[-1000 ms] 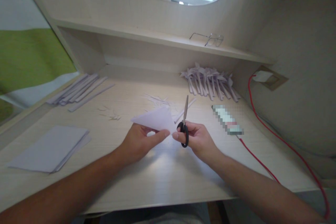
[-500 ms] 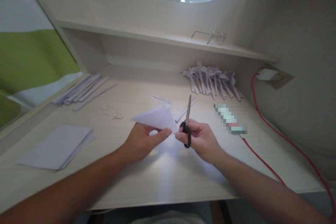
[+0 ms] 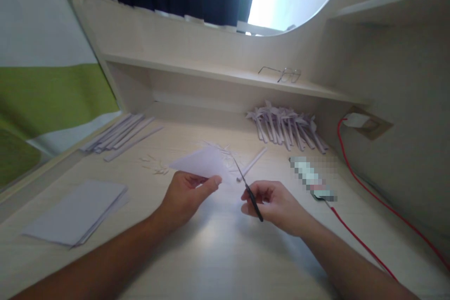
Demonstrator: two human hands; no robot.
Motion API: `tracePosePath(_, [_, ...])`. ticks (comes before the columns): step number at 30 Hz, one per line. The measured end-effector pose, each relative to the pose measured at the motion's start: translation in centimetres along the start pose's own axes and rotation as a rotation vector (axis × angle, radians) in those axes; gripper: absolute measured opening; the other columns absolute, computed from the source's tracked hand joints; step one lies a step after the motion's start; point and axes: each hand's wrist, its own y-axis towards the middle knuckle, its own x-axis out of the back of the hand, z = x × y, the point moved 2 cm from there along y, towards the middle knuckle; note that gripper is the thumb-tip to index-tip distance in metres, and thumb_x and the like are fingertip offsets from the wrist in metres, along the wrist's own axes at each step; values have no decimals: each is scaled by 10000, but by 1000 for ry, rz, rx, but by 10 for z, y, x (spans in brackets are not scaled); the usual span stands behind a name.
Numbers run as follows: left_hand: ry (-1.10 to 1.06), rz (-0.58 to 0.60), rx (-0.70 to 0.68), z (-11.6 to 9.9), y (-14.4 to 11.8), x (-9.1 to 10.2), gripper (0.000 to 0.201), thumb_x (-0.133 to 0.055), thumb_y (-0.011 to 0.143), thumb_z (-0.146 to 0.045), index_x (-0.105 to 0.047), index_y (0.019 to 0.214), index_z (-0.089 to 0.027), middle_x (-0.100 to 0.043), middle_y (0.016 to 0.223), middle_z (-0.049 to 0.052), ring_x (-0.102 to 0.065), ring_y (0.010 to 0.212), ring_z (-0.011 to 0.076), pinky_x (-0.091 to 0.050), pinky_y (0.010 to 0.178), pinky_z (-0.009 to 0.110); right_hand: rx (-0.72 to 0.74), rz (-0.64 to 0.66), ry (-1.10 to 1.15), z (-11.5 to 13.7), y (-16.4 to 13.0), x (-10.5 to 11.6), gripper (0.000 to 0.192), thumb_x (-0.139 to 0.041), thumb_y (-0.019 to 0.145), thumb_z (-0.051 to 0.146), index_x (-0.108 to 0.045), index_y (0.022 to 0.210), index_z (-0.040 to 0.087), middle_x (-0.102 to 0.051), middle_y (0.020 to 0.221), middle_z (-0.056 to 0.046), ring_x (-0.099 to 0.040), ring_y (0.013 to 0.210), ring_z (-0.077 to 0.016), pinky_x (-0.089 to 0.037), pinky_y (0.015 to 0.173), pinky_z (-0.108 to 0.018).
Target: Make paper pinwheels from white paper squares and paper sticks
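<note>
My left hand (image 3: 186, 194) pinches a folded sheet of white paper (image 3: 202, 161) between thumb and fingers, above the middle of the desk. To its right, my right hand (image 3: 276, 206) holds black-handled scissors (image 3: 253, 200), blades pointing up and to the left, apart from the paper. The blades look closed, seen edge-on. Behind the paper lie thin paper scraps (image 3: 225, 150) and a single rolled paper stick (image 3: 255, 161). More small scraps (image 3: 154, 165) are scattered to the left of the paper.
A stack of white paper sheets (image 3: 77, 213) lies at left, with several paper sticks (image 3: 119, 133) behind it. Several paper pinwheels (image 3: 281, 124) lie at the back right. A phone (image 3: 311, 176) with a red cable (image 3: 362, 241) is at right. Eyeglasses (image 3: 288, 75) rest on the shelf (image 3: 211, 71).
The scissors have turned in my right hand and their blades now tilt left. My hands have moved slightly apart, and the paper has shifted left. The camera view has tilted upward.
</note>
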Motion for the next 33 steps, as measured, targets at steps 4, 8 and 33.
tracePosePath(4, [-45,-40,-12,-7,-1,3,247,-775,766,-369,-731,613,-181,-770,696,35,-709,688,207,-563,655,286,-26,156,143,3,-3,-7,360,-853,702,482,-699,759,161,-516,620,35,-395,572,-103,-283,523,-246])
tracePosePath(8, [-44,-71,-2,-11,-2,4,250,-788,725,-359,-712,571,-177,-758,661,39,-701,654,206,-562,620,284,-31,229,162,3,-6,-16,396,-821,737,540,-725,819,164,-521,640,28,-389,580,-106,-274,526,-249])
tracePosePath(33, [-161,-70,-25,-12,-1,-1,183,-792,708,-277,-680,613,-167,-692,635,0,-633,610,142,-532,596,238,-48,219,157,2,-7,-22,427,-823,730,558,-674,754,158,-512,634,23,-405,600,-115,-298,542,-254])
